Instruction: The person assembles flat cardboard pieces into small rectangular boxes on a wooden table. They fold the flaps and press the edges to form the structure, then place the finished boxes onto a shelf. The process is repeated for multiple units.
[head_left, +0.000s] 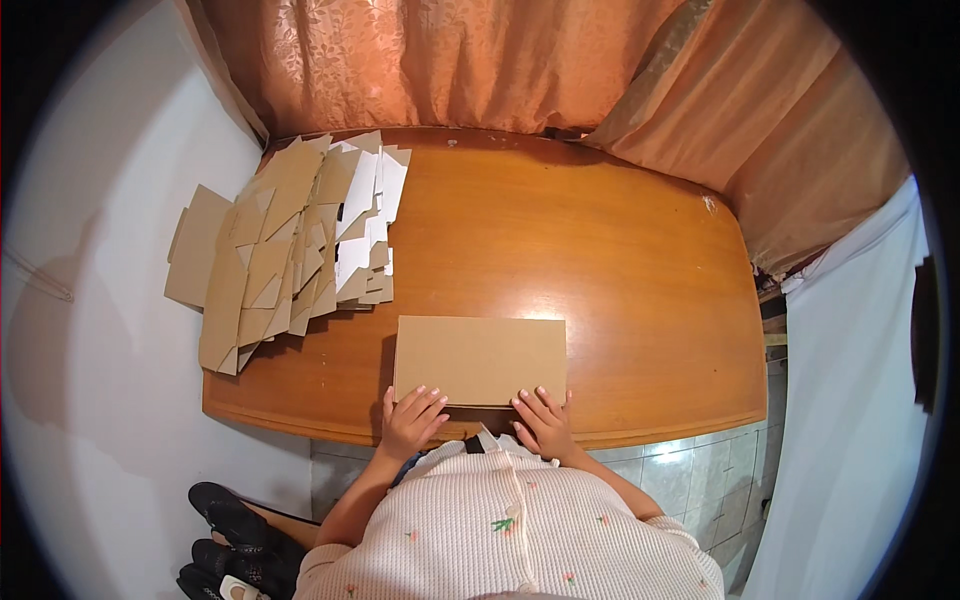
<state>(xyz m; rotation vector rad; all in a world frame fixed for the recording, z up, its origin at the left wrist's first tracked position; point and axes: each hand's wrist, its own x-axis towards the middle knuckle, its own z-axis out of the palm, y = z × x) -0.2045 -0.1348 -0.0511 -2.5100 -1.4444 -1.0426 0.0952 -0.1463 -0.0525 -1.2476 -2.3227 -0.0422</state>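
Observation:
A plain brown cardboard box (481, 358), closed and flat-topped, lies near the front edge of the table. My left hand (410, 422) grips its near left corner, with fingertips over the top edge. At the near right corner, my right hand (545, 425) holds the box in the same manner, fingers on top and the thumb lower at the front. The box's near side is mostly in shadow and partly hidden by my hands.
A loose pile of flattened cardboard pieces (270, 255), some with white faces (360, 195), covers the left of the wooden table (600, 260). Orange curtains (450, 65) hang behind it. A white wall is on the left, with black shoes (232, 525) below. White cloth (850, 400) hangs on the right.

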